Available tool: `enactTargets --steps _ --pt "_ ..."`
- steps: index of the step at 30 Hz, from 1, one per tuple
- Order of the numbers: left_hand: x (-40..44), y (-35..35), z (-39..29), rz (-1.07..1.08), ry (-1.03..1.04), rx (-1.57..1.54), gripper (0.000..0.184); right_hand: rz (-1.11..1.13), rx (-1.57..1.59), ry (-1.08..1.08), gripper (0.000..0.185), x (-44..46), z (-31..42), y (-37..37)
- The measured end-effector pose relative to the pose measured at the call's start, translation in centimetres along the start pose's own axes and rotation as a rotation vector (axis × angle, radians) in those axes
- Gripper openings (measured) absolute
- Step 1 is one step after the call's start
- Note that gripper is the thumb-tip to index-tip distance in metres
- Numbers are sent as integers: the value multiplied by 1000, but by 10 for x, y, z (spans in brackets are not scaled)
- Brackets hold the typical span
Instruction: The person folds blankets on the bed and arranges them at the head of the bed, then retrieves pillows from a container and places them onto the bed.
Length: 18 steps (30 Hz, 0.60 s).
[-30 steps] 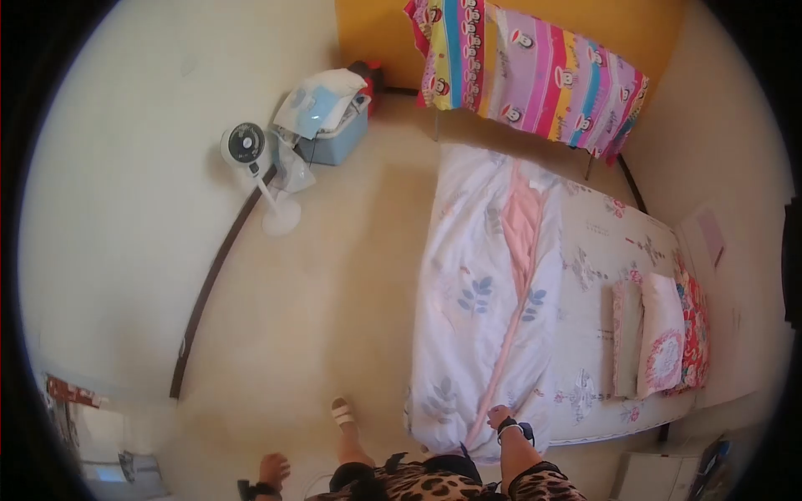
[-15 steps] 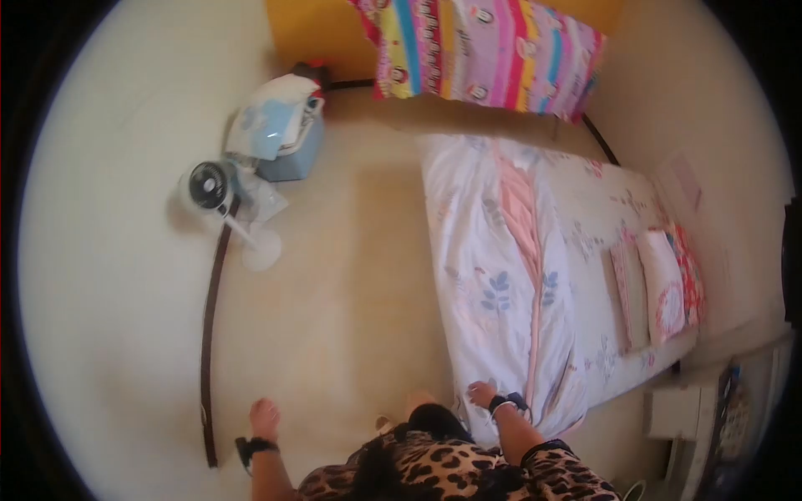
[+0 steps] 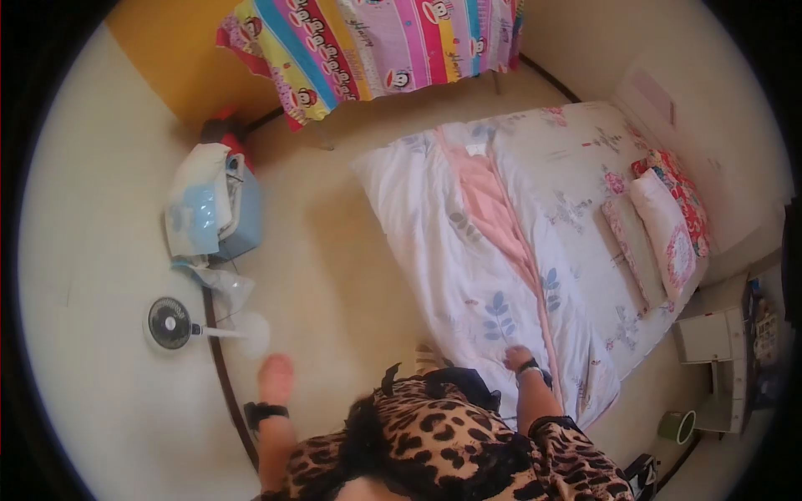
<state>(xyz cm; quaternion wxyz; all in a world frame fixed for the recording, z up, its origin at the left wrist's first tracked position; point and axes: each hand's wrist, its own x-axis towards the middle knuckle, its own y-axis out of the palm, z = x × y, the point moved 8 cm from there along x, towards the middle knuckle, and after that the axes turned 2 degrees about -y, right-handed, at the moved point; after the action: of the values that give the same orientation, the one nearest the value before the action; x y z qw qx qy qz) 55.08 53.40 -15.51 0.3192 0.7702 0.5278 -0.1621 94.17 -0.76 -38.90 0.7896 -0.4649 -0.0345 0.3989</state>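
Note:
My left hand [image 3: 276,380] hangs over the floor, near the white pedestal fan [image 3: 173,324]. Motion smears its fingers, and no object shows in it. A dark band circles that wrist. On the other side, my right hand [image 3: 517,359] is above the near edge of the white leaf-patterned quilt [image 3: 418,242], its fingers loosely apart and holding nothing that I can see. Whether it touches the cloth I cannot tell. It too has a dark band at the wrist. The quilt lies rumpled on a floral mattress [image 3: 576,159], with its pink underside showing in a fold.
Pillows [image 3: 664,225] lie at the bed's right end. A striped cartoon cloth [image 3: 376,50] hangs at the far wall. Beyond the fan stands a blue bin [image 3: 242,221] with things on top. A white cabinet [image 3: 710,338] and a green basket [image 3: 677,427] are at right.
The view has turned and moved forward; the fan and bin sit farther left and the fan lower. My right hand has shifted along the quilt, and my left hand has swung slightly.

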Motion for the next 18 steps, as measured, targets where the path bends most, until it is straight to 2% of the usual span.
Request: enactTargets --steps 1,2,4,8,10,11,13,14,15,16,18 --pt "18 6 -7 24 4 -31 25 -61 -57 -119 18 22 20 -23" --pt "28 24 -16 27 -7 -30 25 -34 -427 -385 16 48 79 -53" --pt "44 69 -52 -3 44 134 24 -172 811 402 20 88 74 -79" --pt "137 114 -81 13 -6 285 22 -309 892 403 23 149 86 -101" --pt "198 145 -99 120 19 458 21 -394 852 513 25 152 84 -113" --pt "223 166 -108 138 12 468 21 -449 930 576 24 150 76 -113" --pt "277 227 -132 227 33 524 20 -545 1058 670 22 150 26 -95" --pt "309 254 -145 253 25 544 20 -645 1235 657 14 148 5 -87" --pt "339 285 -153 311 67 619 19 -769 1219 776 7 136 12 -99" --pt "362 316 -154 368 98 695 18 -863 1362 801 8 129 16 -104" --pt "385 389 -165 407 114 830 17 -914 1308 832 9 123 18 -114"
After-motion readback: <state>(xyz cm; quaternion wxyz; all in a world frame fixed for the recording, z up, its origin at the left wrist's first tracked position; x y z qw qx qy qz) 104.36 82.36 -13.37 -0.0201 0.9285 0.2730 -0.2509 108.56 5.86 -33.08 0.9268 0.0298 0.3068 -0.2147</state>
